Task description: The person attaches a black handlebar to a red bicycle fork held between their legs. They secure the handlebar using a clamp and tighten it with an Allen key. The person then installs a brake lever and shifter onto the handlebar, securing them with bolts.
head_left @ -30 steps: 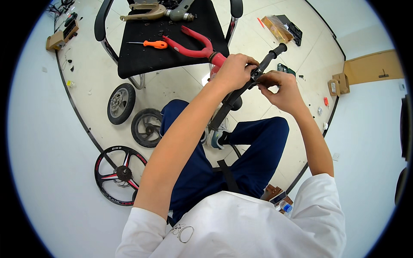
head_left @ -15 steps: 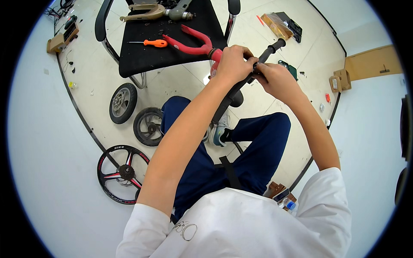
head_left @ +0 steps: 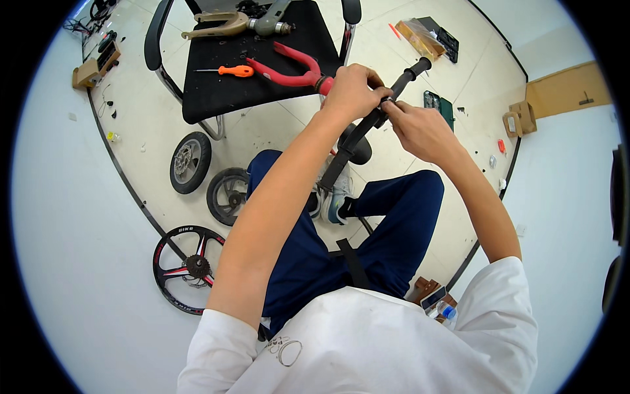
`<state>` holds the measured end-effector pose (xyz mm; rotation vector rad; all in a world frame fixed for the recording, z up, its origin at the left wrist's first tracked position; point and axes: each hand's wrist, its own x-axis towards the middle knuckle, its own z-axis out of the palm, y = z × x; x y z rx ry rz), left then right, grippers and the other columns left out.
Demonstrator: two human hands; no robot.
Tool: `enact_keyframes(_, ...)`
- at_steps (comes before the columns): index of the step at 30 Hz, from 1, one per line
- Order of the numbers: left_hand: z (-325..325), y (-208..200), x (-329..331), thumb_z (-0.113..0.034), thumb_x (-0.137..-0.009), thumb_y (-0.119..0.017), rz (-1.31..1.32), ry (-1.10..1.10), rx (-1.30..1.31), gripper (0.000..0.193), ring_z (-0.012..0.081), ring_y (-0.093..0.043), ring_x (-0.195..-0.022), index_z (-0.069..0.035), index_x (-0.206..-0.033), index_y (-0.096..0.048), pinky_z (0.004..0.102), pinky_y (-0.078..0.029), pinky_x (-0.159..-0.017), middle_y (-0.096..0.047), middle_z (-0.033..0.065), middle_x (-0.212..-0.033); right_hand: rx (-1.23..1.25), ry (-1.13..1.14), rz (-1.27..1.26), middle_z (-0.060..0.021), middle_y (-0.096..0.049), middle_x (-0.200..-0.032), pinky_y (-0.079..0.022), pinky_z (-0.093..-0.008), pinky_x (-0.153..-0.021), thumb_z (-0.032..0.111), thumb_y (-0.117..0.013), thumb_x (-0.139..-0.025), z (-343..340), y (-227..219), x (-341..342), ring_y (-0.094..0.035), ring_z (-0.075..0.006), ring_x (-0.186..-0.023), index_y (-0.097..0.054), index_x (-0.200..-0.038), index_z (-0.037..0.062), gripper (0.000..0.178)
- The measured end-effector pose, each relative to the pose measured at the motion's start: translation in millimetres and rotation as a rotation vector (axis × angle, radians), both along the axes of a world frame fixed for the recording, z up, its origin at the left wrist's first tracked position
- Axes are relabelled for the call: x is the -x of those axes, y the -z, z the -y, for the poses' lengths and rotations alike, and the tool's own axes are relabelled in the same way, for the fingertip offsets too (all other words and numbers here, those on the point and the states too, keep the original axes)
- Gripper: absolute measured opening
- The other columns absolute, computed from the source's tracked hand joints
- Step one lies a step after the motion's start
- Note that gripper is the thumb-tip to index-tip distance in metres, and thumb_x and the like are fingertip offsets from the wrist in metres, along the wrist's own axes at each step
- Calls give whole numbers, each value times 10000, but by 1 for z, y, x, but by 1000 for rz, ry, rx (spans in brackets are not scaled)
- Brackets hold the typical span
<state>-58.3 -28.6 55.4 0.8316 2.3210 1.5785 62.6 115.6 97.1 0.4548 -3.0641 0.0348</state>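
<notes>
A black handlebar (head_left: pixel 355 140) with thick grips slants in front of me, its middle between my hands. My left hand (head_left: pixel 352 93) is closed at the middle of the bar, thumb and fingers bent against the clamp area. From the other side, my right hand (head_left: pixel 420 127) pinches the same spot with its fingertips. What lies under the fingertips is partly hidden. Next to my left hand, a red bicycle fork (head_left: pixel 292 77) points its two legs to the left over the chair seat; how it joins the bar is covered by the hand.
On the black chair (head_left: pixel 216 98) lie an orange-handled screwdriver (head_left: pixel 236 71), a beige fork (head_left: pixel 230 25) and small parts. Two small wheels (head_left: pixel 191 163) and a larger spoked wheel (head_left: pixel 190 269) are at the left. A green tool case (head_left: pixel 446 113) sits beyond my right hand.
The handlebar has turned slightly and its lower grip has come nearer my shoes. My right hand has dropped a little, with its fingers still at the clamp area.
</notes>
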Motion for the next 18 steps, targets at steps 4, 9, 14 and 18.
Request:
enact_keyframes(4, -2, 5, 2, -169, -808, -741, -59, 11, -19, 199, 283, -738, -709, -7, -914, -788, 371, -581, -722, -746, 169, -803, -11, -15, 29, -136, -671, -823, -521, -454, -592, 158, -586, -945, -5, 8, 5, -669, -349, -677, -556, -1121, 75, 196)
enact_keyframes(9, -10, 20, 4, -72, -836, -680, -198, 94, -49, 175, 335, -743, -811, 21, -959, -764, 377, -582, -768, -734, 229, -923, -138, 62, 64, -142, -670, -806, -508, -462, -550, 297, -573, -993, -11, 14, 15, -659, -358, -630, -546, -1086, 77, 240)
enact_keyframes(14, -4, 24, 0, -177, -823, -752, -70, 45, -170, 302, 304, -752, -833, 43, -1029, -733, 351, -593, -774, -744, 202, -1008, 8, -1, -166, -119, -638, -649, -490, -461, -506, 372, -593, -988, 2, 5, 10, -649, -346, -565, -624, -1007, 72, 303)
enact_keyframes(18, -10, 10, -6, -190, -808, -751, -18, 7, -133, 235, 315, -726, -858, 8, -934, -753, 369, -561, -791, -745, 182, -944, -112, 65, -25, -136, -649, -704, -498, -444, -519, 275, -579, -997, -11, 15, 14, -656, -334, -589, -607, -1038, 63, 218)
